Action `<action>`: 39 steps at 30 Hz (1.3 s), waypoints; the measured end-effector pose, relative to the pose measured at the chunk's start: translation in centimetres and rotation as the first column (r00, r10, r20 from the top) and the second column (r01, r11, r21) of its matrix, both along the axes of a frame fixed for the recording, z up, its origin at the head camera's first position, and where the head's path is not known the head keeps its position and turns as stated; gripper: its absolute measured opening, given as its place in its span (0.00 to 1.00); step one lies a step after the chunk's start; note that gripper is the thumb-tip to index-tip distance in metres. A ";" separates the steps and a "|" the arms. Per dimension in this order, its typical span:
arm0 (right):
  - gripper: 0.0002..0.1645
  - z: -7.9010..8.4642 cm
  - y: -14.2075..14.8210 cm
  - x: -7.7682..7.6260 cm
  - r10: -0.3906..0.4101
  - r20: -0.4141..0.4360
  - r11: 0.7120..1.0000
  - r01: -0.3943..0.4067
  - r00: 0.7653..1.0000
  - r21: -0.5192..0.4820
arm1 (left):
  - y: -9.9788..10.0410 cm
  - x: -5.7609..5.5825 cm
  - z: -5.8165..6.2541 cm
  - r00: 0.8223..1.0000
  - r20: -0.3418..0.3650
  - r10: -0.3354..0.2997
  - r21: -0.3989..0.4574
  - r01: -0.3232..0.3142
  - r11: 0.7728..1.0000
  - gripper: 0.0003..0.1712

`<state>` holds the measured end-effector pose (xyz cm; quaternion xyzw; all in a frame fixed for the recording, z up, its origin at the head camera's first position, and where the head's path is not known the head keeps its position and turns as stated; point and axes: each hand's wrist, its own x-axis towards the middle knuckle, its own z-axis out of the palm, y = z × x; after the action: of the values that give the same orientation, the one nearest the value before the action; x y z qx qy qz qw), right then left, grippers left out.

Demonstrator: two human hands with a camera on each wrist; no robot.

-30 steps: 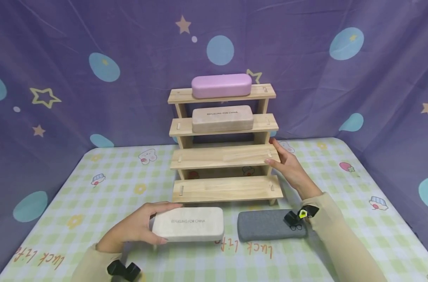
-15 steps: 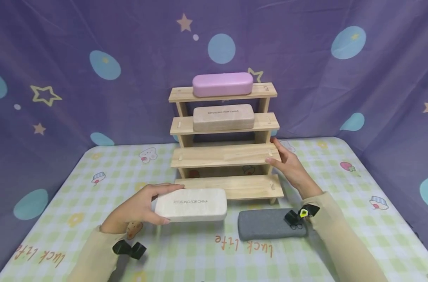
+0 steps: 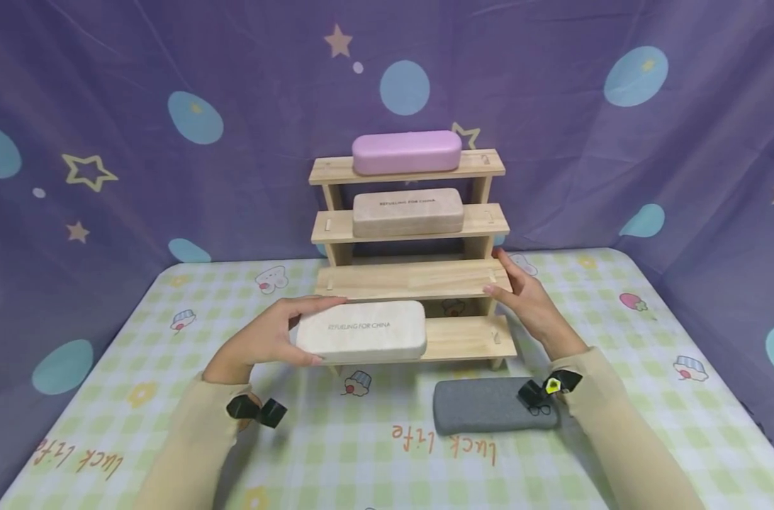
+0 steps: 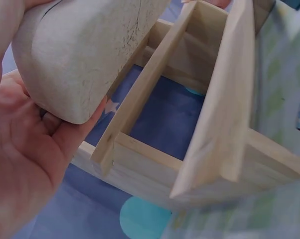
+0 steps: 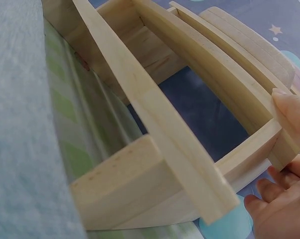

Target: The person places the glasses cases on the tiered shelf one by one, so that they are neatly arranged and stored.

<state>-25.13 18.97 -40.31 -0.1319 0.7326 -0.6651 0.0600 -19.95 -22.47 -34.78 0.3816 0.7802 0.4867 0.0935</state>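
My left hand (image 3: 262,338) grips the left end of a white glasses case (image 3: 364,343) with lettering on its front. The case is held up in front of the lowest boards of a four-step wooden display rack (image 3: 406,280), covering the left part of the bottom board. In the left wrist view the case (image 4: 82,55) is between thumb and fingers, apart from the boards as far as I can see. My right hand (image 3: 536,308) holds the right end of the second board from below, thumb (image 5: 292,107) on its front edge and fingers behind.
On the top board sits a pink glasses case (image 3: 406,152), and a beige one (image 3: 408,212) is on the board below. A grey fabric glasses case (image 3: 476,406) lies on the checked tablecloth (image 3: 336,453) before the rack. A purple curtain (image 3: 266,106) hangs behind.
My left hand has lifted the white glasses case off the tablecloth and carried it up and forward, slightly right, to the rack. The right hand has kept its hold on the board.
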 end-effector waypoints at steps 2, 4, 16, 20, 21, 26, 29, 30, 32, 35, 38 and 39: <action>0.47 0.0 0.0 0.0 0.003 0.004 1.000 -0.003 1.000 -0.007 | 0.3 -0.6 0.2 0.999 -0.005 0.033 -0.007 -0.033 0.999 0.47; 0.46 0.1 -0.1 0.1 0.006 0.005 1.000 -0.006 1.000 -0.015 | 0.7 -1.1 0.5 0.998 0.006 0.057 -0.012 -0.057 0.998 0.48; 0.46 0.2 -0.2 0.1 0.012 0.003 0.999 -0.012 1.000 -0.050 | 3.6 -4.1 1.7 0.997 0.081 0.019 0.065 -0.024 0.998 0.48; 0.46 0.2 -0.2 0.1 0.009 0.006 0.999 -0.009 1.000 -0.053 | 4.6 -4.9 1.8 0.995 0.096 -0.004 0.068 -0.002 0.998 0.48; 0.46 0.2 -0.2 0.1 0.009 0.008 0.999 -0.008 1.000 -0.054 | 4.8 -5.1 1.8 0.996 0.091 -0.001 0.063 -0.004 0.998 0.48; 0.46 0.1 -0.2 0.1 0.005 0.007 0.998 -0.005 1.000 -0.057 | 5.8 -5.8 1.8 0.996 0.081 0.033 0.021 -0.035 0.999 0.48; 0.46 0.1 -0.2 0.1 0.008 -0.003 0.998 -0.008 1.000 -0.063 | 6.3 -6.2 1.6 0.997 0.072 0.042 -0.008 -0.041 0.999 0.47; 0.46 0.1 -0.2 0.1 0.010 -0.006 0.998 -0.010 1.000 -0.066 | 6.4 -6.4 1.5 0.997 0.071 0.039 -0.015 -0.038 0.999 0.47; 0.46 0.1 -0.2 0.1 0.010 -0.009 0.998 -0.011 1.000 -0.064 | 6.6 -6.7 1.5 0.997 0.064 0.037 -0.026 -0.036 0.999 0.47; 0.46 0.1 -0.2 0.1 0.008 -0.002 0.998 -0.008 1.000 -0.063 | 6.9 -7.1 1.4 0.997 0.069 0.037 -0.036 -0.035 0.999 0.47; 0.46 0.0 -0.2 0.1 0.002 0.000 0.998 -0.002 1.000 -0.061 | 7.1 -7.3 1.4 0.995 0.092 0.038 -0.035 -0.035 0.999 0.47; 0.46 0.0 -0.2 0.1 0.002 0.003 0.998 -0.002 1.000 -0.064 | 7.2 -7.3 1.3 0.994 0.099 0.038 -0.035 -0.035 0.999 0.47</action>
<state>-25.03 18.80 -40.33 -0.1335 0.7107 -0.6884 0.0573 -27.30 -15.26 -33.45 0.3410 0.7893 0.4939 0.1296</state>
